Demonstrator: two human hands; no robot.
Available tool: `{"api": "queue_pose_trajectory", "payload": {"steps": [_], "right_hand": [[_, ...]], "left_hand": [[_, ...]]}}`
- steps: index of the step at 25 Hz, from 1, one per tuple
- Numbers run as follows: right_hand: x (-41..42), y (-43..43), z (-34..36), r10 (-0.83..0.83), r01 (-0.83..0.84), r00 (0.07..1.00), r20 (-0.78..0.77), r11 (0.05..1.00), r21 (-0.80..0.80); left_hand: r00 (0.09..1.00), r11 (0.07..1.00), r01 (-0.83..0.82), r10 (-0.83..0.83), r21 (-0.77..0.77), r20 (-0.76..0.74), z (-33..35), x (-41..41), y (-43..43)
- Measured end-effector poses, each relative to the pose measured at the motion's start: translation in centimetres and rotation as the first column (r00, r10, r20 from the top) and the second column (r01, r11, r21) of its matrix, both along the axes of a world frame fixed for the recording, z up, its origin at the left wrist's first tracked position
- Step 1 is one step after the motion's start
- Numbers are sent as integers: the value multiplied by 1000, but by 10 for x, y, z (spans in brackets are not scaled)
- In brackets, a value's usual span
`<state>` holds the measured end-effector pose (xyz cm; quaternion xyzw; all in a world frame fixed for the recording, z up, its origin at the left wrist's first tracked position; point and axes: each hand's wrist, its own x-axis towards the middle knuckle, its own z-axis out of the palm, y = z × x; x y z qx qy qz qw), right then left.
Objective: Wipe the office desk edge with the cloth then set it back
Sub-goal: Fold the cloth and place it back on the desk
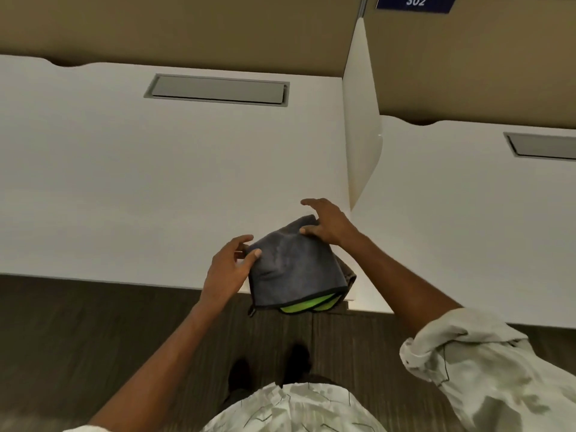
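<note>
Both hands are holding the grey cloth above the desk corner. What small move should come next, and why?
Probably lower the cloth onto the front edge of the desk and press it flat. The left hand and right hand pinch its corners, and its lower part hangs over that edge without visibly pressing on it.

My shirt (299, 406) is pale with faint greyish patches; its sleeve (473, 363) is rolled up, with dark shoes (297, 358) below.

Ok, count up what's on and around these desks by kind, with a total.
Desks: 2
Grey cable flaps: 2
Cloths: 1, grey with green lining
Divider panels: 1
Number signs: 1
Total: 7
</note>
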<state>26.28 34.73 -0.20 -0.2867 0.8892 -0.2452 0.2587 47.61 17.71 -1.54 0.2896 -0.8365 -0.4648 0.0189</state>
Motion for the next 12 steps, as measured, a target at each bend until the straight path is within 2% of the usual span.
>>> {"api": "queue_pose_trajectory", "payload": {"steps": [4, 8, 10, 12], "right_hand": [[-12, 5, 39, 195, -200, 980, 42, 969, 147], [-13, 37, 116, 128, -129, 991, -32, 991, -38], [-8, 46, 147, 141, -147, 986, -94, 987, -67], [-2, 42, 163, 144, -156, 960, -238, 987, -31]], "left_hand": [[996, 996, 77, -75, 38, -44, 46, -14, -1], [975, 986, 164, -159, 23, -158, 116, -16, -16], [959, 968, 219, -237, -123, -157, 137, -19, -29], [943, 900, 284, -325, -331, -73, 148, -34, -38]]}}
